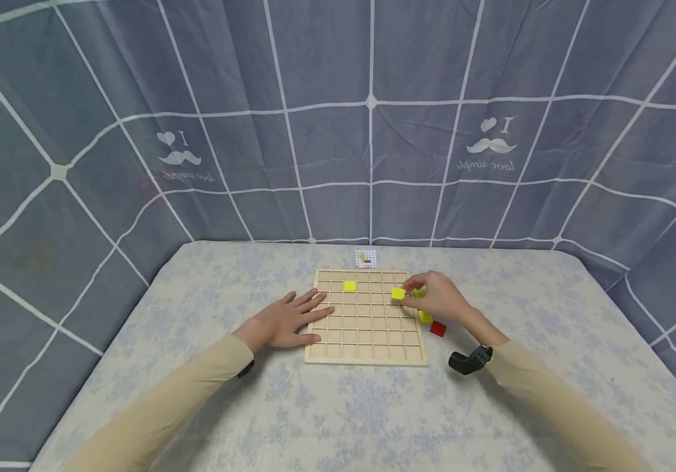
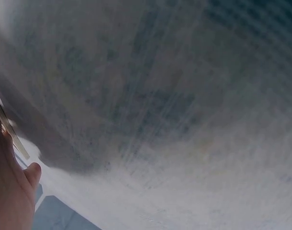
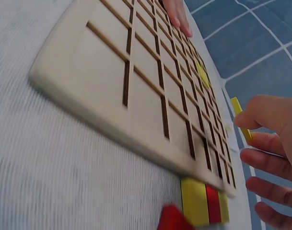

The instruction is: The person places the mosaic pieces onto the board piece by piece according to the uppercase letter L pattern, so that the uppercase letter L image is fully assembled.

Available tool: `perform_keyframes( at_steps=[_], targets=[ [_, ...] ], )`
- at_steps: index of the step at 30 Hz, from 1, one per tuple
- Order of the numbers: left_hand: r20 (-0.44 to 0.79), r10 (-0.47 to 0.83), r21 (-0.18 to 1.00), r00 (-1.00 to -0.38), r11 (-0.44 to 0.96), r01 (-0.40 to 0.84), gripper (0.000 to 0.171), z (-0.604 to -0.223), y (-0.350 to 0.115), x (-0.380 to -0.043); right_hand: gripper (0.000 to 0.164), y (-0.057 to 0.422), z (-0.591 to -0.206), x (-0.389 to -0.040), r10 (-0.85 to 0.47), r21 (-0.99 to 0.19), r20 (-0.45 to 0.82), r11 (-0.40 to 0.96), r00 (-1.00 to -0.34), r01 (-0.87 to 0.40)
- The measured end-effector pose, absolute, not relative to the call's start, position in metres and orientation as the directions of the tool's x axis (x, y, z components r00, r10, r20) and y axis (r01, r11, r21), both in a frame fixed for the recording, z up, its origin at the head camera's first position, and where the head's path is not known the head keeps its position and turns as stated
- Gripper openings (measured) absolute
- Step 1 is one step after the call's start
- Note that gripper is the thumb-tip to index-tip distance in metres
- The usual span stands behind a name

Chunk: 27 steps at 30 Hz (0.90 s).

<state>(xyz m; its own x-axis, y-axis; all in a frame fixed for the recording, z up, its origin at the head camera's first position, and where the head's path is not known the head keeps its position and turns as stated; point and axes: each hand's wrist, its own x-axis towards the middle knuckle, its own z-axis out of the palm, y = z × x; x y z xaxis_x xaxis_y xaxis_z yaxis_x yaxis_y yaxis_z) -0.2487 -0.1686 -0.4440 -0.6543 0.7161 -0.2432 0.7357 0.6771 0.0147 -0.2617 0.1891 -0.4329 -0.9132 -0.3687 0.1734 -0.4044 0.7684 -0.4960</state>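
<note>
A pale wooden board (image 1: 371,337) with a raised grid lies on the table. My left hand (image 1: 286,321) rests flat with fingers spread over the board's left edge. Between thumb and fingertips, my right hand (image 1: 442,300) pinches a yellow square tile (image 1: 397,294) over the board's upper right part. In the right wrist view this held tile (image 3: 238,106) is raised off the grid. Another yellow tile (image 1: 350,286) sits in a cell near the board's top. Beside the right edge lie more yellow tiles (image 1: 425,317) and a red tile (image 1: 438,329), partly hidden by my right hand.
A small printed card (image 1: 366,258) with a grid and coloured squares lies behind the board. The table has a pale floral cover (image 1: 255,419). A blue-grey curtain (image 1: 326,151) with white lines surrounds the back and sides. In the right wrist view, red and yellow tiles (image 3: 195,203) stand beside the board.
</note>
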Motion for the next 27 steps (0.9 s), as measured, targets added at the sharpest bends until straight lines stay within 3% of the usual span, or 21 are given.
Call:
perform_keyframes(
  at_steps=[5,27],
  targets=[
    [-0.227,0.726,0.032,-0.649,0.671,0.740,0.067,-0.439,-0.169,-0.248,0.024,0.166,-0.432,-0.269,-0.375,-0.540,0.157,0.742,-0.913,-0.398],
    [-0.259,0.710,0.005,-0.654,0.679,0.735,0.066,-0.440,-0.169,-0.247,0.027,0.102,-0.445,-0.285,-0.463,-0.532,0.155,0.705,-0.873,-0.469]
  ],
)
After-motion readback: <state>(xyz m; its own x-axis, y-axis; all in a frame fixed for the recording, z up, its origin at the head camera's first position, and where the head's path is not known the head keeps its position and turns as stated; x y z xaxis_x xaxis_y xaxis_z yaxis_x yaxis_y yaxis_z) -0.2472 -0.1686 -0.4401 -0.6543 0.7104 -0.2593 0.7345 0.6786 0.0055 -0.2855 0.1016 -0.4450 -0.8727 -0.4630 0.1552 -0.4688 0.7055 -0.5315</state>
